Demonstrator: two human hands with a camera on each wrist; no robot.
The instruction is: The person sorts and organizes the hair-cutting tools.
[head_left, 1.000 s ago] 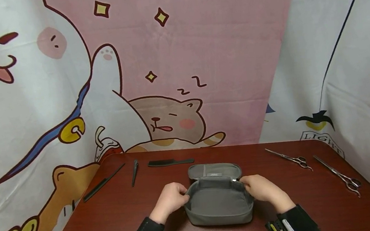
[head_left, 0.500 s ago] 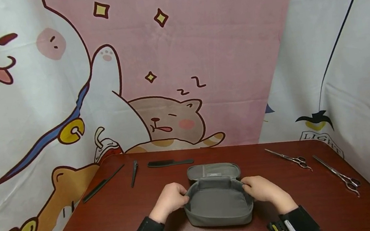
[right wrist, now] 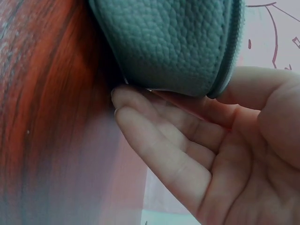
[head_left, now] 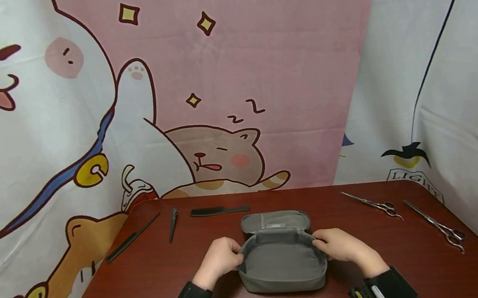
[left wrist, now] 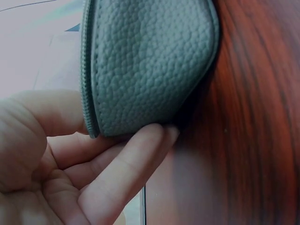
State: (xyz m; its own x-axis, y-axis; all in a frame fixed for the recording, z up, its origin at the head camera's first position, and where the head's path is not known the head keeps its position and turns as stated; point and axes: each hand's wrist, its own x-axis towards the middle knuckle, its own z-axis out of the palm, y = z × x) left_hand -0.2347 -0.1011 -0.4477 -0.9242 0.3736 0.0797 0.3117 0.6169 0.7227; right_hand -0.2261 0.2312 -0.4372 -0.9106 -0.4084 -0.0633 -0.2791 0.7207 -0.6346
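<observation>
A grey zippered case [head_left: 282, 268] with a pebbled surface stands on the table with its lid [head_left: 275, 220] folded back, away from the person. Its inside shows bare grey lining. At the case's left side my left hand [head_left: 218, 259] pinches the rim, thumb over the edge and fingers against the outer wall. My right hand [head_left: 345, 245] grips the opposite rim in the same way. Close up, the left wrist view shows the zipper teeth [left wrist: 86, 70] beside the thumb; in the right wrist view the fingers lie under the case's corner [right wrist: 164, 47].
On the reddish-brown table [head_left: 156, 278], a thin-handled comb [head_left: 132, 238], a small dark hair clip [head_left: 173, 225] and a black comb [head_left: 219, 210] lie back left. Two pairs of silver scissors [head_left: 373, 204] lie to the right. A printed cloth [head_left: 294, 87] hangs behind.
</observation>
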